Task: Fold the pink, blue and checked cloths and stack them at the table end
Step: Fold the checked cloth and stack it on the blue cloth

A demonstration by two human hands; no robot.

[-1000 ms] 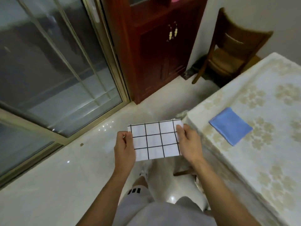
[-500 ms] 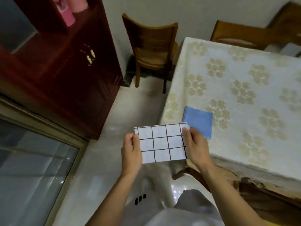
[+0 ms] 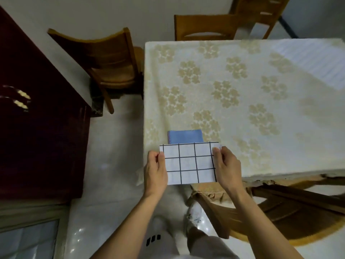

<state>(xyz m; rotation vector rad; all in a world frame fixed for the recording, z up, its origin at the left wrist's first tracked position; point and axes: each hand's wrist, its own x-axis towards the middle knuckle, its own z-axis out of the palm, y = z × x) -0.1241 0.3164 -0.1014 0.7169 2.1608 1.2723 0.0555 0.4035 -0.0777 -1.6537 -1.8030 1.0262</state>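
Blue cloth [image 3: 185,136] lies folded on the counter [image 3: 242,90]; both hands [image 3: 155,170] [image 3: 226,167] pinch the folded checked cloth [image 3: 188,163], not yet stacked

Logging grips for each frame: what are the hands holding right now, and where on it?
The folded checked cloth: left hand pinches its left edge, right hand its right edge.
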